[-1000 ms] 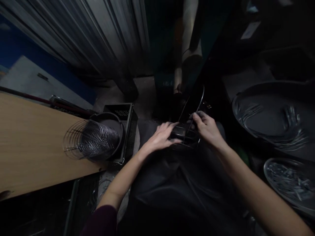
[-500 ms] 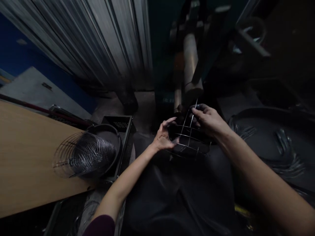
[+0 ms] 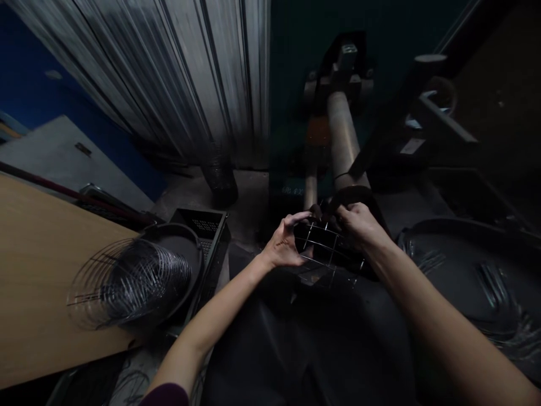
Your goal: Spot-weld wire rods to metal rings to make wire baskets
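A round wire frame (image 3: 323,246) with crossing wires lies level in front of a machine with a thick metal cylinder (image 3: 343,132). My left hand (image 3: 284,242) grips its left side, thumb below and fingers above. My right hand (image 3: 359,223) is closed at the far right side of the frame, beside the cylinder's lower end; its fingertips are partly hidden and what they pinch is too dark to make out. A thinner metal rod (image 3: 310,190) stands just beyond the frame.
At the left, a stack of wire rings (image 3: 139,282) leans in a round dark tray (image 3: 180,248) by a black crate (image 3: 200,220). On the right, a large dark tray (image 3: 452,242) holds bundles of short wires (image 3: 494,285). A wooden board (image 3: 46,282) is at far left.
The view has shifted. My right hand has moved from a raised wire down to the frame's far right side by the cylinder. The upright wire it pinched no longer shows above the frame.
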The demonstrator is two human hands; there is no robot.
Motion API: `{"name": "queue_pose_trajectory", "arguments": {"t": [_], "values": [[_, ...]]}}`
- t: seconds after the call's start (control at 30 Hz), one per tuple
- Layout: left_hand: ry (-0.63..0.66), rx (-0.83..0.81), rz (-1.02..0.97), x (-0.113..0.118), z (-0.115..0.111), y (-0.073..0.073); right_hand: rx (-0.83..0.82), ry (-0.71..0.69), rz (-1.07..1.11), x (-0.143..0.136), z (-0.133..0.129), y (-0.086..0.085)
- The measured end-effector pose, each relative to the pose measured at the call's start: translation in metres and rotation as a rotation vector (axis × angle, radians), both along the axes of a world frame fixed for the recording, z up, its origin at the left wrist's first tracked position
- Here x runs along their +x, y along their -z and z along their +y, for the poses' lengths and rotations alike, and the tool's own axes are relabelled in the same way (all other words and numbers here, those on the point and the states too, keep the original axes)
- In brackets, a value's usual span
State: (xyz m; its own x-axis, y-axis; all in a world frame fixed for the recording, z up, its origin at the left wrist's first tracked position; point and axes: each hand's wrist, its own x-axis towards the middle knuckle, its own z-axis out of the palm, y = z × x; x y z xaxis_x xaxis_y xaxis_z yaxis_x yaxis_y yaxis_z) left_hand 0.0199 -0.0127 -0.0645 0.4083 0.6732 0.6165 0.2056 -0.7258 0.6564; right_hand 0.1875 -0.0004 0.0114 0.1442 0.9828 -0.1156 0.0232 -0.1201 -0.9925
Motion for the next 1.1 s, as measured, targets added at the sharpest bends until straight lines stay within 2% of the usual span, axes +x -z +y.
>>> {"name": "queue_pose_trajectory", "arguments": {"t": [0.13, 0.4, 0.57, 0.77, 0.87, 1.03, 1.1], "values": [[-0.007, -0.014, 0.030, -0.001, 0.004, -0.003, 0.014, 0.034, -0.017, -0.001, 0.002, -0.001], [0.000, 0.017, 0.005, 0.000, 0.018, -0.006, 0.067, 0.061, 0.029, 0.005, 0.017, 0.017], [0.042, 0.009, -0.013, 0.000, 0.025, -0.007, 0.060, 0.058, 0.029, 0.003, 0.019, 0.018], [0.022, 0.016, 0.014, -0.002, 0.028, -0.008, 0.063, 0.012, 0.128, 0.006, 0.022, 0.027], [0.024, 0.025, 0.009, -0.003, 0.029, -0.009, 0.089, 0.033, 0.196, 0.006, 0.027, 0.033], [-0.030, 0.064, 0.137, -0.006, 0.031, -0.023, 0.053, 0.004, 0.159, -0.004, 0.025, 0.021], [-0.051, 0.095, 0.246, -0.011, 0.031, -0.031, 0.025, -0.042, 0.062, 0.012, 0.023, 0.016]]}}
